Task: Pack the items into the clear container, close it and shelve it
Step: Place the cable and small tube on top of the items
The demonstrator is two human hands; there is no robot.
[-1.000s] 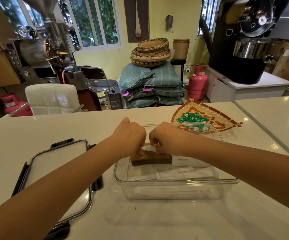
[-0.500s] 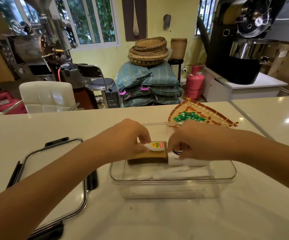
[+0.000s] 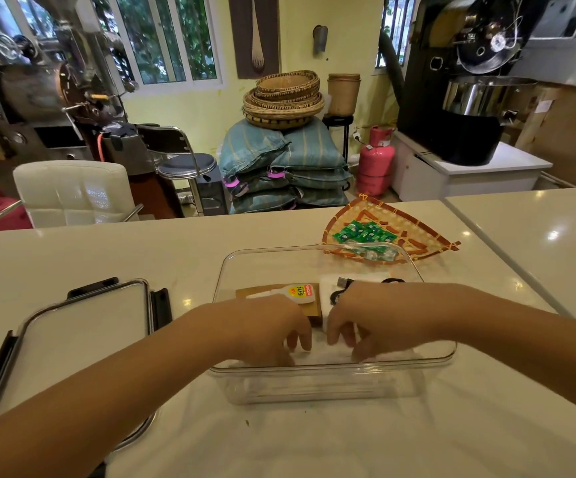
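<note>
Clear plastic, the container (image 3: 317, 381) stands open near the front of the white tabletop (image 3: 486, 426), holding a brown flat pack (image 3: 265, 292) with a small white tube (image 3: 296, 292) on it and a white box (image 3: 331, 282) with a black cable (image 3: 343, 288) beside them. Both hands reach down inside it, the left hand (image 3: 262, 331) and right hand (image 3: 374, 322) close together with fingers curled onto white paper on the bottom; whether they pinch it I cannot tell. Its lid (image 3: 83, 343) lies to the left, and a woven tray (image 3: 417, 236) of green packets (image 3: 360, 232) sits just behind.
</note>
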